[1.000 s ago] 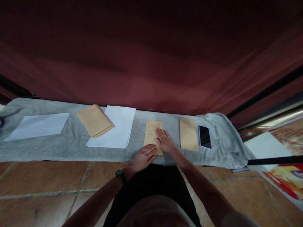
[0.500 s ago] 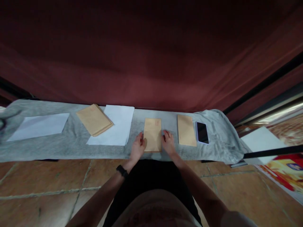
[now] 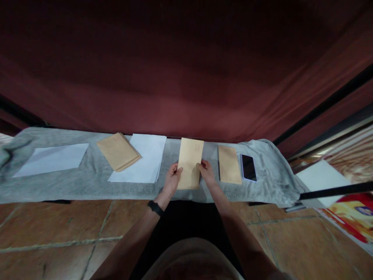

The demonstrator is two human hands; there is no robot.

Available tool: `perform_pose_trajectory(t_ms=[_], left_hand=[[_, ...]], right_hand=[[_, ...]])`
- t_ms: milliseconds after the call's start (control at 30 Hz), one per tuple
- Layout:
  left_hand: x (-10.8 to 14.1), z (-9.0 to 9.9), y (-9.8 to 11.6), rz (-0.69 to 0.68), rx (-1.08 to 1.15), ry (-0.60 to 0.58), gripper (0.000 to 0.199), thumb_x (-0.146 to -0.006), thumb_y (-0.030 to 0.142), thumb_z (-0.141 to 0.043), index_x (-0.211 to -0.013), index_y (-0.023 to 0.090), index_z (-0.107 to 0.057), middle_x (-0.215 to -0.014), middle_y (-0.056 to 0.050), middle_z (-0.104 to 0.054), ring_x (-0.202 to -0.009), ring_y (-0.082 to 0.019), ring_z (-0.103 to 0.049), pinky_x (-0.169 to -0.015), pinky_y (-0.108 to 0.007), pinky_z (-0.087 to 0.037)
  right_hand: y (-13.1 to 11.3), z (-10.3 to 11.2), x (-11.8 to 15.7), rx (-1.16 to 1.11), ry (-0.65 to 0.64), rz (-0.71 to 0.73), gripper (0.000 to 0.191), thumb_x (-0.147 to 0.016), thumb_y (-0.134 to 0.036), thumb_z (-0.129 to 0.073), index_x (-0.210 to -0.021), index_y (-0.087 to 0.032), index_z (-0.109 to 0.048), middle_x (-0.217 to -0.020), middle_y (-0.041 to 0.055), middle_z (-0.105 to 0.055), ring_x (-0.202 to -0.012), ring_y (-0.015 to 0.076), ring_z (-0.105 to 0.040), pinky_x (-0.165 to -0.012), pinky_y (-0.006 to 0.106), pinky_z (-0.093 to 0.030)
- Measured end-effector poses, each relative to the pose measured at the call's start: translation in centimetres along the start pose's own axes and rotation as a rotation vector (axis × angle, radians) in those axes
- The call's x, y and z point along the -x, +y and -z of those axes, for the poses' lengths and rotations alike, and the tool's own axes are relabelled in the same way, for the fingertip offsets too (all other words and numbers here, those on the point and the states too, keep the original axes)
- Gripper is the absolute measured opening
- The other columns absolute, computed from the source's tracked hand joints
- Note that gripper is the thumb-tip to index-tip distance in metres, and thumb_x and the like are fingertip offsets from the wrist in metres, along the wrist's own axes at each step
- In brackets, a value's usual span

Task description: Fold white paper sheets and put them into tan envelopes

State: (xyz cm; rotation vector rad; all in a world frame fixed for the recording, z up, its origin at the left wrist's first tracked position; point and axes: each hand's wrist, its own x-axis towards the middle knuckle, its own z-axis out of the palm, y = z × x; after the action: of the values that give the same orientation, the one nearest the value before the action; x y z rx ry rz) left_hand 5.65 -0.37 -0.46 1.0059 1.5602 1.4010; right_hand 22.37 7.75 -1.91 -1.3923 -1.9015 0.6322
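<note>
A brown paper envelope (image 3: 190,159) is held by its two long sides, its far end tipped up off the grey cloth. My left hand (image 3: 172,179) grips the left edge, thumb on top and fingers underneath. On the opposite edge my right hand (image 3: 206,173) pinches the paper the same way. Faint red print shows near the envelope's upper right corner. Another brown envelope (image 3: 229,165) lies flat just right of my right hand. Left of my left hand, a stack of white paper (image 3: 148,157) lies partly under several brown envelopes (image 3: 119,151).
A grey cloth (image 3: 87,186) covers the narrow bench. A folded white sheet (image 3: 52,159) lies at the far left, and a phone (image 3: 248,168) at the right. Behind the bench hangs a dark red curtain (image 3: 175,97). A black bar (image 3: 335,191) crosses at the right end.
Both hands have closed on the envelope's sides and raised its far end from the cloth. Earlier it lay flat with the hands beside it. The view has shifted slightly.
</note>
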Motion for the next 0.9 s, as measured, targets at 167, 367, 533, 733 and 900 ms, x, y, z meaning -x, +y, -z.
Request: perform_pose_trajectory(t_ms=[167, 367, 533, 733, 900], left_hand=[[1.1, 1.0, 1.5, -0.067, 0.171, -0.03, 0.036, -0.087, 0.05, -0.062, -0.109, 0.023, -0.06, -0.105, -0.005, -0.075, -0.096, -0.021, -0.071, -0.085, -0.035, -0.057], [1.5, 0.8, -0.4, -0.06, 0.103, -0.082, 0.041, -0.09, 0.051, -0.058, -0.118, 0.022, -0.057, -0.119, -0.008, -0.074, -0.108, -0.022, -0.069, -0.095, -0.038, -0.056], [0.0, 1.2, -1.2, -0.046, -0.033, -0.027, 0.036, -0.089, 0.04, -0.057, -0.12, 0.022, -0.058, -0.114, -0.006, -0.075, -0.103, -0.022, -0.071, -0.092, -0.039, -0.058], [-0.8, 0.8, -1.4, 0.101, -0.054, 0.023, 0.047, -0.086, 0.024, -0.058, -0.133, 0.019, -0.054, -0.102, -0.005, -0.078, -0.086, -0.022, -0.075, -0.077, -0.035, -0.06], [-0.6, 0.1, -1.8, 0.178, -0.106, 0.065, 0.05, -0.083, 0.016, -0.06, -0.133, 0.019, -0.056, -0.098, -0.004, -0.076, -0.088, -0.022, -0.074, -0.077, -0.032, -0.06]], right_hand=[[-1.8, 2.1, 1.8, -0.418, 0.017, 0.022, 0.03, -0.098, -0.036, -0.045, -0.115, -0.022, -0.065, -0.109, 0.0052, -0.076, -0.099, 0.0202, -0.071, -0.088, 0.033, -0.059], [-2.0, 0.8, 4.9, -0.465, -0.076, -0.098, 0.027, -0.097, -0.037, -0.045, -0.109, -0.027, -0.066, -0.103, 0.0023, -0.077, -0.095, 0.0209, -0.071, -0.086, 0.035, -0.059], [-1.4, 0.2, 3.9, -0.498, -0.062, -0.125, 0.026, -0.096, -0.037, -0.046, -0.105, -0.025, -0.067, -0.094, 0.0017, -0.076, -0.092, 0.0211, -0.071, -0.083, 0.034, -0.06], [-0.4, -0.3, 2.2, -0.454, -0.053, -0.115, 0.032, -0.093, -0.031, -0.046, -0.118, -0.023, -0.065, -0.099, 0.0029, -0.076, -0.089, 0.0204, -0.072, -0.083, 0.034, -0.06], [1.0, -0.7, 3.7, -0.216, -0.021, -0.107, 0.038, -0.091, -0.026, -0.053, -0.127, -0.021, -0.063, -0.111, 0.0089, -0.073, -0.099, 0.0226, -0.071, -0.093, 0.04, -0.059]])
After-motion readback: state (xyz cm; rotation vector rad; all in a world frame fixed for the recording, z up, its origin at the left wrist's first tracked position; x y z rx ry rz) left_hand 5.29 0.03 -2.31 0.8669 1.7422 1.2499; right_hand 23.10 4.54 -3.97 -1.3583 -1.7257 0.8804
